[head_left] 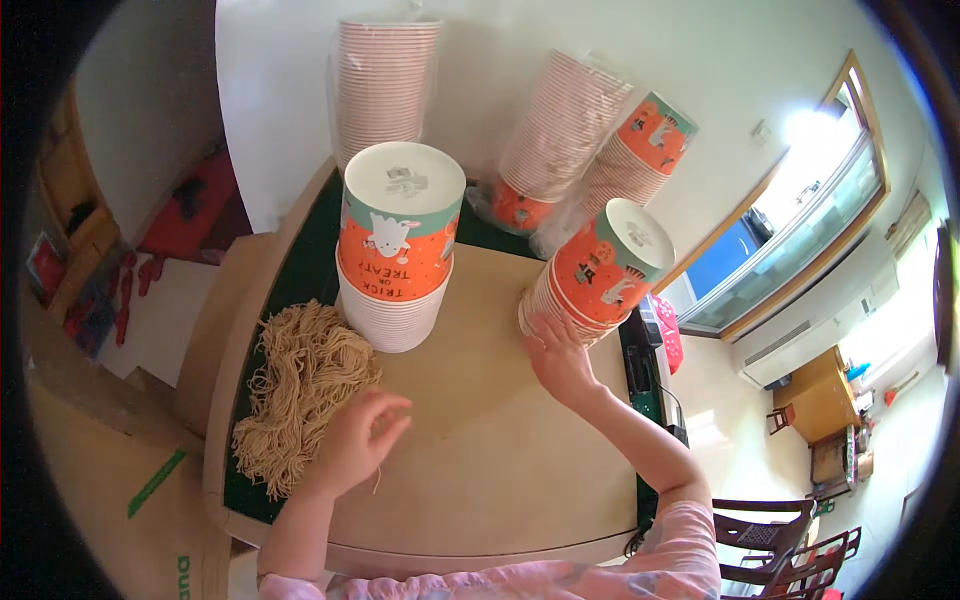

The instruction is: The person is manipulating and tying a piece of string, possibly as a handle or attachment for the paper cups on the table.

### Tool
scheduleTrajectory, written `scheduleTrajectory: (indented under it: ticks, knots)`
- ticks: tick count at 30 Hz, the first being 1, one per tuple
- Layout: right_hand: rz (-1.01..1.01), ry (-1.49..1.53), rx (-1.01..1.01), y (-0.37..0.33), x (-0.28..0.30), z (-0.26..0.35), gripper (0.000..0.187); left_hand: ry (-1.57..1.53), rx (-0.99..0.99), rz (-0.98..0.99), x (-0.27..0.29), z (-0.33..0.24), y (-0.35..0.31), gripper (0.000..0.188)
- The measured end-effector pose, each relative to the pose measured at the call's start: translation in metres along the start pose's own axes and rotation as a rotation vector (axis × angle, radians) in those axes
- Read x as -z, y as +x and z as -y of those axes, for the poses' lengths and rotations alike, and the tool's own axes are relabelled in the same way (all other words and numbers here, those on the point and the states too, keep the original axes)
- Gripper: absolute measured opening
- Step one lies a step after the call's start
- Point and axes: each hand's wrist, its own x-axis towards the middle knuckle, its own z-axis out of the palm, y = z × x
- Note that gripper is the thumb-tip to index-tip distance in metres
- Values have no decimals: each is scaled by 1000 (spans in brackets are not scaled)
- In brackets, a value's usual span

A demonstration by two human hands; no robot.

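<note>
The two hands are apart. At lower left of centre, the left hand [362,440] curls beside a bundle of tan strands [300,390]; whether it pinches one, I cannot tell. Above, an inverted cup stack [395,260] stands bare. At upper centre, other stacks [560,125] sit in clear film, apparently unstarted. Right of centre, the right hand [562,362] lies flat-fingered against a second bare stack [590,285]; no strand visibly encircles either, so work seems early.

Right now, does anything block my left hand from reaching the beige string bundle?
Nothing visible: in this view your left hand overlaps the beige string bundle, and the nearest upturned paper-bucket stack stands farther back.
</note>
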Motion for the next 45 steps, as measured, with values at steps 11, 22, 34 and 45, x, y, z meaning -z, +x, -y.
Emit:
scheduleTrajectory:
  ticks: [11,22,34,45]
  knots:
    - [-285,1264,-526,119,-19,46,21,-207,278,-529,49,80,128,22]
    - [5,1774,-877,139,-12,48,19,-413,515,-444,66,86,140,14]
    - [3,1970,-878,140,-17,50,13,-611,501,-386,71,82,135,8]
    - [-47,2070,-745,153,11,39,10,-667,375,-415,86,44,146,11]
